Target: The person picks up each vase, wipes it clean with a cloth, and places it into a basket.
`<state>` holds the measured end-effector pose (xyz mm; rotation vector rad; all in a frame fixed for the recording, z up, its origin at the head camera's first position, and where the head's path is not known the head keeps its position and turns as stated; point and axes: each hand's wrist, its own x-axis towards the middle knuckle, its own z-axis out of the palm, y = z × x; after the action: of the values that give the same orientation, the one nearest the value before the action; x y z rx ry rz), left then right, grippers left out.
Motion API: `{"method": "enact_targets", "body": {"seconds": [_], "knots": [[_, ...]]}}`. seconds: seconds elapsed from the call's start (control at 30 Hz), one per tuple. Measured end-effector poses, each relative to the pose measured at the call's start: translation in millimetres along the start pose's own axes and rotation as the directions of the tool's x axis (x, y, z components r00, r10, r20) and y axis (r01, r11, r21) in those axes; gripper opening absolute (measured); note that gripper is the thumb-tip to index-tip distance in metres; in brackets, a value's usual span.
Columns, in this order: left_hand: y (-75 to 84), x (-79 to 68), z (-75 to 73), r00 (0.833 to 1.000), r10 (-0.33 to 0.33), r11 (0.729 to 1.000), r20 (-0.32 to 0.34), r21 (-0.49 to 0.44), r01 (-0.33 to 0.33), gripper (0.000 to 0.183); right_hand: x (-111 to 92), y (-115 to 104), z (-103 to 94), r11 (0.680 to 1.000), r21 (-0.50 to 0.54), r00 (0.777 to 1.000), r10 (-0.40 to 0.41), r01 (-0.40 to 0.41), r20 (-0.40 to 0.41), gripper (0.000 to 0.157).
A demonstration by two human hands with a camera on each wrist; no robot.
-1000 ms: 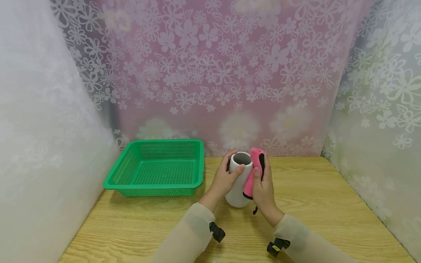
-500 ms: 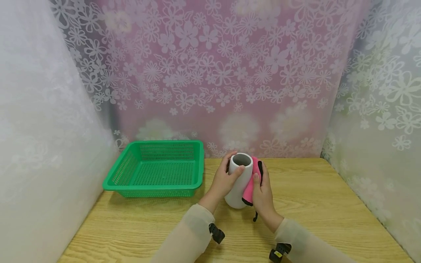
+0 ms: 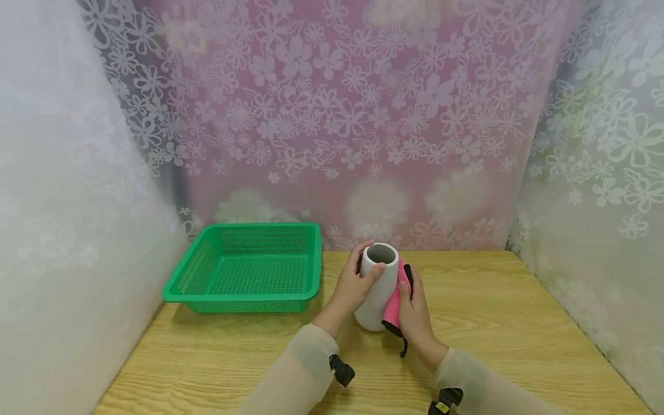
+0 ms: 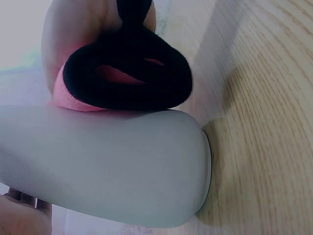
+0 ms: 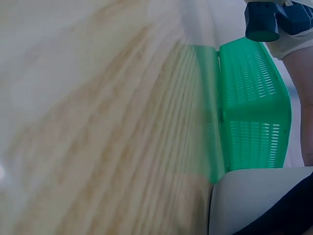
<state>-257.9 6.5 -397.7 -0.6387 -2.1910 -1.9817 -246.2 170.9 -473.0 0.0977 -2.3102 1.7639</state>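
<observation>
A tall white vase (image 3: 374, 302) stands upright on the wooden table with its grey mouth facing up. Near the mouth, my left hand (image 3: 354, 285) grips it, thumb on the near side of the rim. My right hand (image 3: 417, 317) holds a rolled pink cloth (image 3: 394, 305) with black trim against the vase's right side. From the cloth's lower end a short black cord (image 3: 404, 348) hangs down. In the left wrist view the cloth's black-edged end (image 4: 127, 95) shows as an oval tube lying along the vase wall (image 4: 112, 166).
On the left of the table sits a green slotted plastic basket (image 3: 244, 297), with nothing seen inside. Flower-patterned curtains (image 3: 332, 115) close off the back and both sides. Each wrist wears a small black camera (image 3: 341, 370).
My right hand has slid the pink cloth down along the vase's right side, its top end now lower beside the rim. The left hand and the vase have stayed in place.
</observation>
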Motion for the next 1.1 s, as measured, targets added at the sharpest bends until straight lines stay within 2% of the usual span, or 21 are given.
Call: {"method": "enact_targets", "body": {"seconds": [0.3,0.5,0.67,0.77,0.93,1.03,1.1], "knots": [[0.4,0.2,-0.2,1.0,0.008,1.0,0.008,-0.014,-0.007,0.059,1.2,3.5,-2.2,0.988,-0.042,0.989,0.147,-0.146,0.021,0.065],[-5.3,2.6,0.3,1.0,0.0,1.0,0.006,-0.021,0.0,0.059,2.2,3.5,-3.2,0.965,-0.038,0.964,0.261,-0.259,0.048,0.064],[-26.8,11.3,3.5,1.0,-0.022,1.0,-0.001,-0.01,0.022,0.061,5.5,4.8,-4.3,0.953,-0.046,0.951,0.302,-0.299,0.062,0.062],[-35.7,13.4,3.9,1.0,-0.013,1.0,-0.001,-0.006,0.013,0.062,6.3,4.9,-4.1,0.944,-0.047,0.942,0.328,-0.326,0.067,0.061],[-32.1,10.2,2.7,1.0,-0.008,1.0,-0.005,-0.004,0.008,0.06,5.9,4.7,-2.0,0.933,-0.027,0.93,0.36,-0.359,0.075,0.059],[-32.3,11.0,2.7,1.0,-0.012,1.0,-0.005,0.001,0.012,0.06,7.6,2.4,-2.4,0.92,-0.007,0.916,0.391,-0.392,0.093,0.058],[-37.8,13.4,3.3,1.0,-0.011,1.0,-0.007,0.011,0.011,0.061,9.6,0.5,-4.2,0.906,0.009,0.9,0.42,-0.423,0.118,0.058]]}}
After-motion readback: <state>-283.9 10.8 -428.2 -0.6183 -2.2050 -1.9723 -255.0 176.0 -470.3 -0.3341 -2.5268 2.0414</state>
